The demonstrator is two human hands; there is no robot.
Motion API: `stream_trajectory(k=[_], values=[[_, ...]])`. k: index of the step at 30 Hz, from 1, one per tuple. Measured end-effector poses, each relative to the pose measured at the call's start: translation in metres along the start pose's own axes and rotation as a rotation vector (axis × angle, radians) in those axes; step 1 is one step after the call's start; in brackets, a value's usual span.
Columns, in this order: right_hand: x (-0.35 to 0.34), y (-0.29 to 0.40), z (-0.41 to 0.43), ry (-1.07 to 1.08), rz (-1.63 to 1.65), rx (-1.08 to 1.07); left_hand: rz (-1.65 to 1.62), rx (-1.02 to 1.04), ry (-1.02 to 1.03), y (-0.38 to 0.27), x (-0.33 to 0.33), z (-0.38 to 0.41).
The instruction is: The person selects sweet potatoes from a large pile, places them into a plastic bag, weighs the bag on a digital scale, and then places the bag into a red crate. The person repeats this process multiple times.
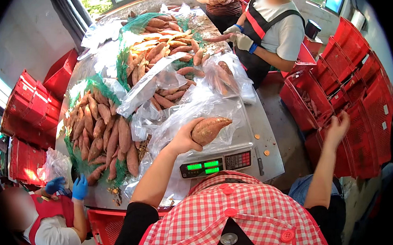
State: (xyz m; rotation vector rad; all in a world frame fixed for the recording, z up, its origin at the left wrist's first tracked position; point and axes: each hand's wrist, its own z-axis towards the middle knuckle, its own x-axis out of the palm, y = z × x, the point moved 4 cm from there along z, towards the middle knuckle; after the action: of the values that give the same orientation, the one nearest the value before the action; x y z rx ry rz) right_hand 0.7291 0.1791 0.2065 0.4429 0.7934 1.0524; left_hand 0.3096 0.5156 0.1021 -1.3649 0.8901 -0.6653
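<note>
My left hand (185,138) grips a large sweet potato (209,130) above a digital scale (202,167) with lit green displays. Clear plastic bags (180,111) lie over part of the scale's metal platform. Out to the right, my right hand (338,127) is raised over red plastic crates (343,146), its fingers curled; whether it holds anything is not clear. A heap of sweet potatoes (113,133) on green netting lies left of the scale, and a second heap (161,45) lies farther back. Beside the scale's keypad rests a small knife (259,161).
A co-worker in gloves (274,29) stands at the table's right side holding a sweet potato; another (222,1) stands behind. A co-worker with blue gloves (56,215) is at the lower left. Red crates (30,100) stand at left, and an open crate (305,99) holds sweet potatoes.
</note>
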Motion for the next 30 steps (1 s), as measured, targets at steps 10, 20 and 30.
stream_trajectory(k=[10, 20, 30], values=[[0.115, 0.256, -0.178, 0.883, 0.599, -0.834, -0.392, -0.067, 0.191, -0.029, 0.004, -0.015], [0.215, 0.204, -0.187, 1.084, 0.955, 0.157, -1.110, -0.070, 0.405, -0.008, -0.002, -0.026], [0.243, 0.131, -0.240, 1.451, 0.317, 0.308, -0.970, 0.220, 0.117, -0.033, -0.042, 0.001]])
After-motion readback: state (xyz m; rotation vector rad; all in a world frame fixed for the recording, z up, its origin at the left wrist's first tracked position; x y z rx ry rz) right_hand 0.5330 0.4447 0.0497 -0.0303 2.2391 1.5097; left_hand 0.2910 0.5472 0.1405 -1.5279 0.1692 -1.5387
